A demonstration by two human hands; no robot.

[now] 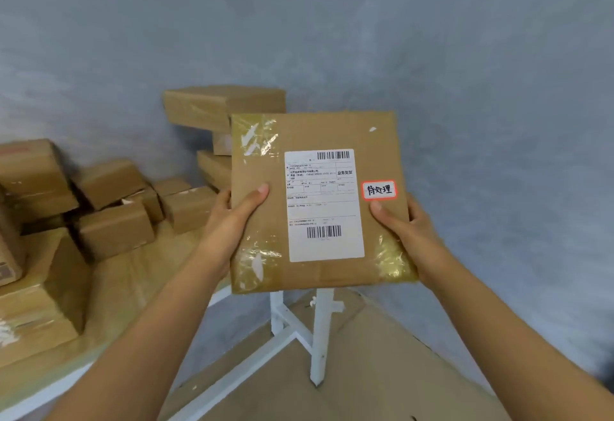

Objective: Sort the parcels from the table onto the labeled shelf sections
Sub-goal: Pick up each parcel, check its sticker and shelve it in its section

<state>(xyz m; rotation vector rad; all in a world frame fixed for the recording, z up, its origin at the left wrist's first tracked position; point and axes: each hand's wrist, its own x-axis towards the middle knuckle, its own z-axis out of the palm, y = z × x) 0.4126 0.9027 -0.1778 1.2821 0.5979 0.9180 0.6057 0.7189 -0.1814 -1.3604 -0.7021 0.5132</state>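
Both hands up close: left hand (241, 211) and right hand (403, 221) each have a grip pinching the flat parcel (319, 201) by its side edges, held in mid-air facing the camera. Tape looks slick, so I guess it could slide out. Far left, more boxes (113, 211) are piled on the surface (109, 291). No shelf in sight.

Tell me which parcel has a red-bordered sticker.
The flat parcel held up in both hands: the red-bordered sticker sits right of its shipping label.
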